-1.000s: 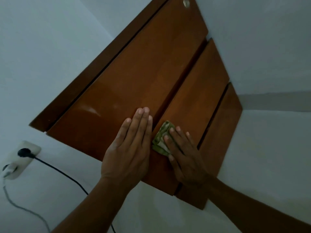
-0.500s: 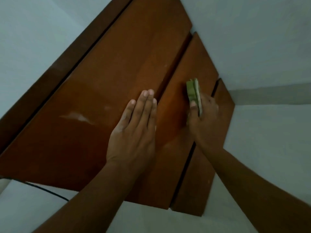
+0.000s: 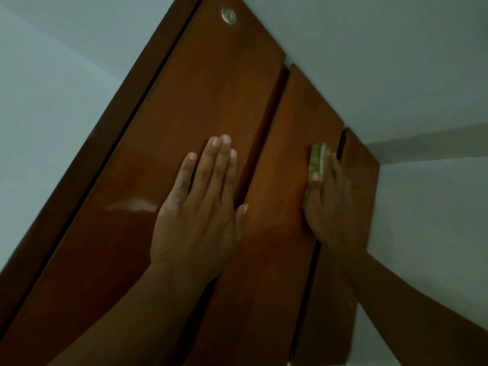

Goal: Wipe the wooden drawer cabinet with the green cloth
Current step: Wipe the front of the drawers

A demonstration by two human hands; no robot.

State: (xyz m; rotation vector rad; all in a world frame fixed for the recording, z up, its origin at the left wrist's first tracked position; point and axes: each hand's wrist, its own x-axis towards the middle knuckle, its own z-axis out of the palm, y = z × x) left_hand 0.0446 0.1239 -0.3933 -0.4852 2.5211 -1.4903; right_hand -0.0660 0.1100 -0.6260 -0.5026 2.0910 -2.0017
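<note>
Left hand [image 3: 195,223] lies flat, fingers [image 3: 214,167] straight and empty, on the wooden drawer cabinet's [image 3: 200,83] top drawer front. Right hand [image 3: 327,204] presses the folded green cloth [image 3: 317,161] against the middle drawer front, fingers [image 3: 330,167] clamped on the cloth.

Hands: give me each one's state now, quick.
Left hand: open, flat on the cabinet, holding nothing.
Right hand: shut on the cloth, pressing it to the cabinet.

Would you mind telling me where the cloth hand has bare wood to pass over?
Free: the middle panel above the cloth, and below the right hand. The wide panel is bare up to its knob. Crowded: the left hand lies flat there.
</note>
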